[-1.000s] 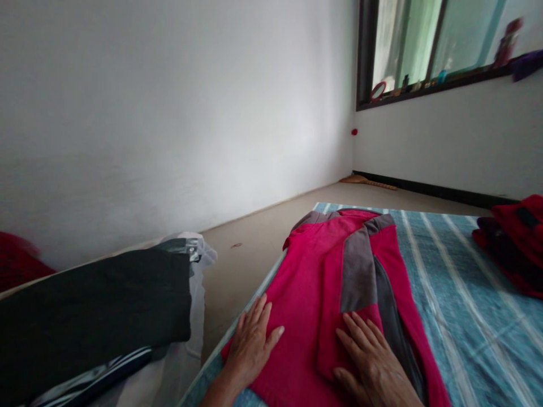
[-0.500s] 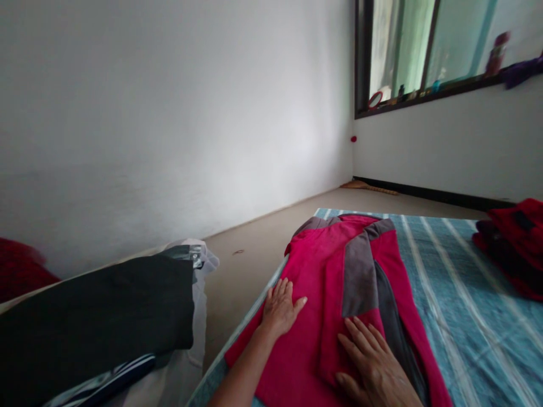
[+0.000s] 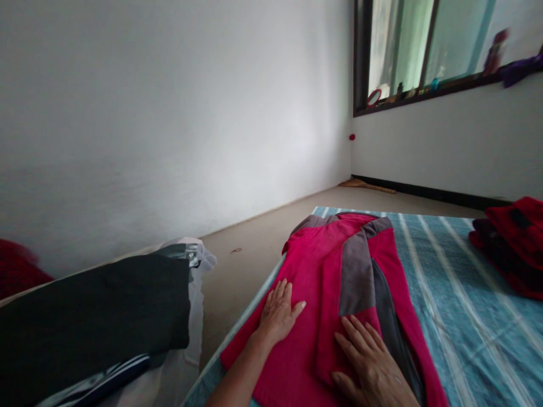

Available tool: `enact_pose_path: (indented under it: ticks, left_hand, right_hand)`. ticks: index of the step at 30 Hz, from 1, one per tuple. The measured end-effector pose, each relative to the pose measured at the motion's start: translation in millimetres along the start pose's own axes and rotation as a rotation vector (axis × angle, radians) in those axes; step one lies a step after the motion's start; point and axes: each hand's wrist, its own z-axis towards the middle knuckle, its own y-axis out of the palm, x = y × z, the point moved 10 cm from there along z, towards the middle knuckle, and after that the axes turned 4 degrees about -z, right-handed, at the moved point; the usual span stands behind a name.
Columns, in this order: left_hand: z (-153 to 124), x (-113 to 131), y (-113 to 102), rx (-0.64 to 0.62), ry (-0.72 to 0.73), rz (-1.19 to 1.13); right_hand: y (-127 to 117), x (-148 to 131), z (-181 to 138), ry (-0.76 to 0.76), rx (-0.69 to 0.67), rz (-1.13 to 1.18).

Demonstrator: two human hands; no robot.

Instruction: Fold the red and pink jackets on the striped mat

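A pink jacket [image 3: 301,339] with grey panels lies on a blue striped sheet [image 3: 475,316], its collar toward the far edge. One sleeve, with a grey patch, is folded inward over its body. My left hand [image 3: 278,311] rests flat on the jacket's left part, fingers spread and thumb out. Flat on the folded sleeve, just below the grey patch, lies my right hand [image 3: 367,356], its fingers slightly apart. Neither hand grips the cloth.
Folded red and dark clothes [image 3: 515,249] are stacked at the right. Across a strip of floor [image 3: 231,271], dark folded garments [image 3: 106,305] lie on the left. A hand broom [image 3: 367,185] lies by the far wall, below a window [image 3: 424,51] with small items on its sill.
The view has shifted very slightly. Both hands stay in the same places on the jacket, which keeps its shape.
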Motion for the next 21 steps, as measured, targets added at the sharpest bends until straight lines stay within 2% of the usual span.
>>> enact_pose_path:
  ticks: [9, 13, 21]
  left_hand:
    - [-24.7, -10.6, 3.5, 0.006, 0.033, -0.018]
    - [-37.4, -12.0, 1.7, 0.048, 0.020, -0.047]
    - [-51.1, -16.2, 8.1, -0.012, 0.018, -0.049]
  right_hand:
    - [2.2, 1.7, 3.1, 0.061, -0.253, 0.096]
    - [5.8, 2.3, 1.5, 0.051, -0.244, 0.065]
    - [2.0, -0.7, 0.6, -0.012, -0.170, 0.000]
